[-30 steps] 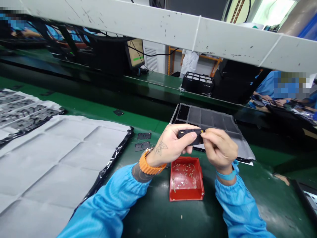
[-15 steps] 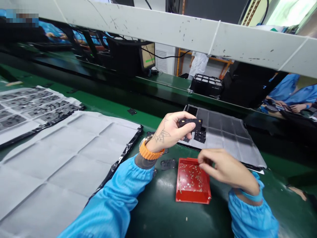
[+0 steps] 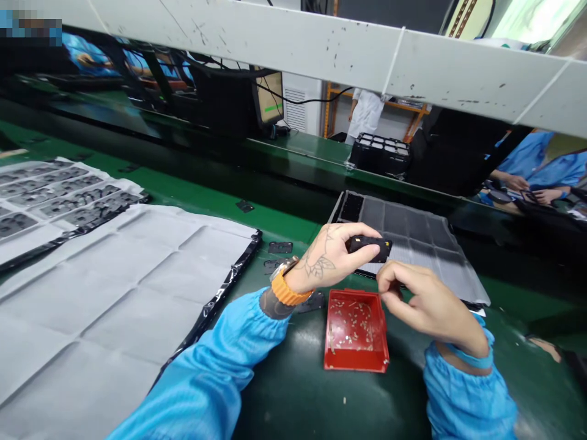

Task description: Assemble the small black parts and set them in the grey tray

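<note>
Between the thumb and fingers of my left hand [image 3: 342, 253] is a small black plastic part [image 3: 373, 249] with gold-coloured spots near its ends. My right hand [image 3: 419, 299] is just right of and below that part, thumb and forefinger pinched together; what is between the fingertips, if anything, is too small to name. Below both hands stands a red bin [image 3: 356, 362] with many tiny pale pieces scattered on its floor. Several flat black plastic parts lie left of the bin, one of them a black part [image 3: 280, 247] near the white tray's edge.
A large white-covered tray [image 3: 114, 293] fills the left, with another tray [image 3: 27, 241] of black parts behind it. At the right back lies a tray [image 3: 408, 229] under a translucent sheet. A grey beam [image 3: 293, 43] crosses above. A co-worker's hands [image 3: 532, 186] are at far right.
My left hand has moved right and slightly down with the black part. My right hand has shifted a little right and up from the bin's edge, closer to the part.
</note>
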Demonstrator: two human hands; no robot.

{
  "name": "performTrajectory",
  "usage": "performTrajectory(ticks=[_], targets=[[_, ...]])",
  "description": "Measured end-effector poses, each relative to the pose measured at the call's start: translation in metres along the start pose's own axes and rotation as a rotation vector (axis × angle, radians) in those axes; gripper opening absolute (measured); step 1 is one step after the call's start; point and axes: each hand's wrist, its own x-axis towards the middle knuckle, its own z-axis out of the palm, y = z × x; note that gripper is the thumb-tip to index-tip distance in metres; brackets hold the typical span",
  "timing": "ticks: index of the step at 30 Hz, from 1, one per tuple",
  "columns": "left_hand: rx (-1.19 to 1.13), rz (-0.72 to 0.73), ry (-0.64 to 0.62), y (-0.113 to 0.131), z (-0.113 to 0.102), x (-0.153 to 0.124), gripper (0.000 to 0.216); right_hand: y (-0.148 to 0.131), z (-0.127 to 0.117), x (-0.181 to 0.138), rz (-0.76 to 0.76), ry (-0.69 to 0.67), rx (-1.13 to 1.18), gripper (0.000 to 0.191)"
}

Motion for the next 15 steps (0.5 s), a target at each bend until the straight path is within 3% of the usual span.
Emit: performTrajectory(ticks=[4, 9, 15], targets=[[0.042, 0.037, 0.012, 0.0, 0.004, 0.0, 0.016, -0.002, 0.004, 0.0, -0.054, 0.119, 0.021, 0.016], [0.053, 0.106, -0.067, -0.002, 0.013, -0.004, 0.016, -0.005, 0.016, 0.007, -0.232, 0.542, -0.215, 0.016], [0.06, 0.182, -0.047, -0.002, 0.019, -0.01, 0.017, 0.002, 0.023, 0.013, -0.328, 0.559, -0.321, 0.032]])
